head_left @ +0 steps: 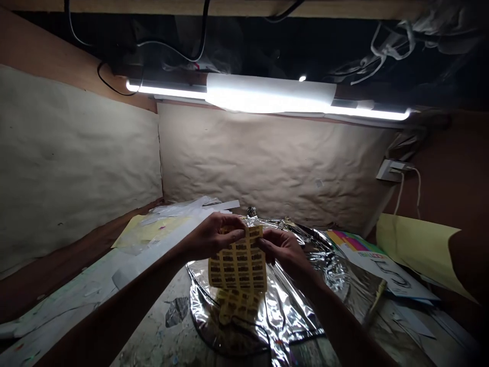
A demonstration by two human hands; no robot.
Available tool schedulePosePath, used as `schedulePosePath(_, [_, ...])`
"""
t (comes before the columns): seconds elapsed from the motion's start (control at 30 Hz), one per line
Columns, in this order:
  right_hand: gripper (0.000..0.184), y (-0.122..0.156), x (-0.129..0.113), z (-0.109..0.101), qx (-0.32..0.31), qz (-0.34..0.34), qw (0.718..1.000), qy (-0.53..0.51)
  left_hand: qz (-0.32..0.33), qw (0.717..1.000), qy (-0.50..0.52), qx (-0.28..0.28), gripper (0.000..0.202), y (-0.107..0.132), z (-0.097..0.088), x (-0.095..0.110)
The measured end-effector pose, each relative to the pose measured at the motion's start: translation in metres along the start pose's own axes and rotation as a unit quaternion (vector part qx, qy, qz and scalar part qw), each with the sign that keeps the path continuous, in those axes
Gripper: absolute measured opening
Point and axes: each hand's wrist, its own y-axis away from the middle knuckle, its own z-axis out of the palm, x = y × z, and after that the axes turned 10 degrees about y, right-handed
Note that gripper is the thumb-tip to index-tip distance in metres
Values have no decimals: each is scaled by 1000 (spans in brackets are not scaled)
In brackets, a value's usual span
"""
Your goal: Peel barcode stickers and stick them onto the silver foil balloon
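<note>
From the head camera, we see our two hands over a sheet of shiny silver foil (pixel 305 290). Our left hand (pixel 212 237) pinches the top left of a sheet of yellow labels (pixel 239 262), and our right hand (pixel 280 248) pinches its top right side. Both grips are narrow and hold the sheet, which hangs down between our hands, above the foil. Its low end looks bent. Past the foil is a wall of crinkled paper (pixel 267 158) under a bright lamp (pixel 267 94). To the right of the foil lies a colorful printed paper (pixel 367 260), and farther right is a yellow paper (pixel 412 250).
</note>
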Motion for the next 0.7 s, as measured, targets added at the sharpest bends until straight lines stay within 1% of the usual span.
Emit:
schedulePosePath(0.03, [33,-1,3,-1,5,1,1000,11,-31,998,60,-20,21,-1,-1,0])
schedulePosePath(0.07, [32,-2,6,-2,15,-3,1000,24,-53,993,106,-27,21,-2,-1,-2])
schedulePosePath(0.1, [32,-3,9,-1,38,-13,998,40,-68,988,137,-20,22,-3,-1,-4])
schedulePosePath(0.17, [33,-2,12,1,120,-54,987,95,-77,984,159,26,23,-7,3,-11])
schedulePosePath(0.23, [27,1,12,5,197,-117,958,174,-61,985,146,74,23,-9,9,-19])
schedulePosePath(0.27, [22,3,12,7,214,-148,942,213,-47,986,134,87,22,-10,11,-21])
schedulePosePath(0.33, [16,6,9,12,209,-194,920,269,-15,990,106,87,19,-9,17,-24])
schedulePosePath(0.43, [20,8,7,16,194,-219,908,299,20,994,58,88,14,-6,23,-24])
schedulePosePath(0.5, [20,9,6,17,184,-225,907,306,27,994,36,97,13,-5,26,-22])
schedulePosePath(0.6, [19,9,5,14,174,-224,910,304,32,995,25,96,16,-4,28,-23])
schedulePosePath(0.7, [19,9,2,10,169,-215,912,306,67,992,-38,102,19,-4,27,-26])
